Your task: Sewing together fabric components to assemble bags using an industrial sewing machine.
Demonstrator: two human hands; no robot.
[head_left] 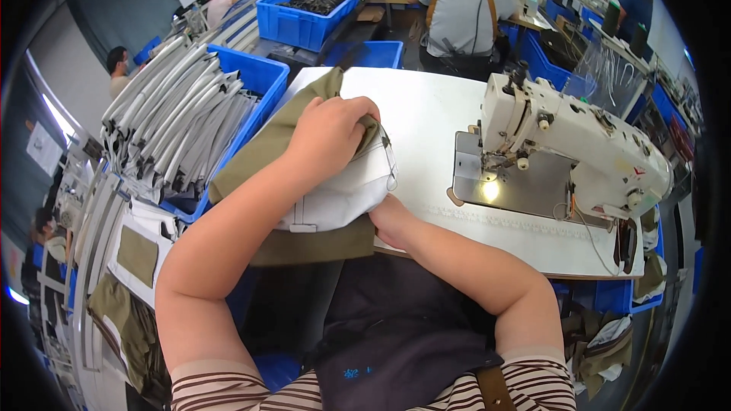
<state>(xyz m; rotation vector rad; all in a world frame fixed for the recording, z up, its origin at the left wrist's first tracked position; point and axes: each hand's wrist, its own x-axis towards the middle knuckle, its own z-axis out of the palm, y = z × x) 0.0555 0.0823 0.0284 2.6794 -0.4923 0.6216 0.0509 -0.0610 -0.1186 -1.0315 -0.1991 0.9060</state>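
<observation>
An olive-green fabric piece (266, 144) with a white lining side (346, 186) is held up over the near left of the white sewing table (426, 106). My left hand (335, 133) is closed on its upper part, fingers curled into the olive cloth. Below the white side, at the table's front edge, is my right hand (390, 221); the cloth hides its fingers. A small white tab (303, 228) lies along the lining's lower edge, and loose dark thread hangs at its right side. The olive lower part (320, 247) drapes past the table's front edge.
A white sewing machine (563, 137) with its lamp lit stands on the right of the table. White piped pieces (175, 114) fill a blue bin (263, 76) at left. Another blue bin (297, 23) stands behind the table. A co-worker (461, 15) sits ahead, facing away.
</observation>
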